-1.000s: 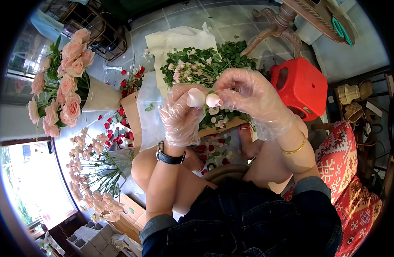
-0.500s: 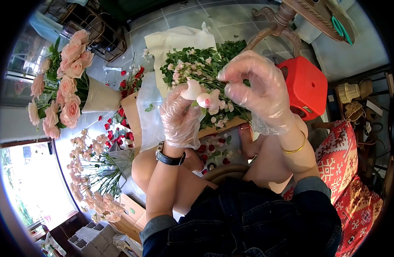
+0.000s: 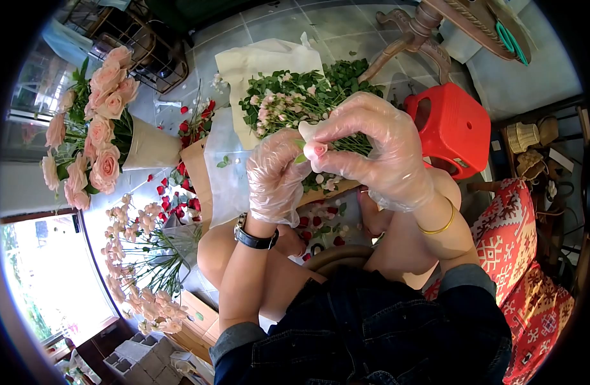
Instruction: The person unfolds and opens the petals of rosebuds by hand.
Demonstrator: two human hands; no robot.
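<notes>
Both hands wear clear plastic gloves. My left hand (image 3: 277,176) is closed around the base of a small pale pink rose (image 3: 315,151), its stem hidden by the fingers. The thumb and index finger of my right hand (image 3: 375,151) pinch the rose's outer petals from the right side. One pale petal (image 3: 310,131) sticks up above the bloom, and a bit of green shows beside it. Behind the hands, a bunch of small pink roses (image 3: 279,106) with green leaves lies on cream paper (image 3: 240,67).
A red stool (image 3: 458,125) stands at the right, below a carved table leg (image 3: 417,38). Large pink roses (image 3: 102,128) fill a pale bucket (image 3: 151,144) at the left. Red petals (image 3: 179,202) are scattered on the floor. A patterned red cushion (image 3: 510,244) is at the lower right.
My right hand was at the rose, lifted away with its fingers apart, and is back against the petals. My left hand has shifted slightly right with the rose.
</notes>
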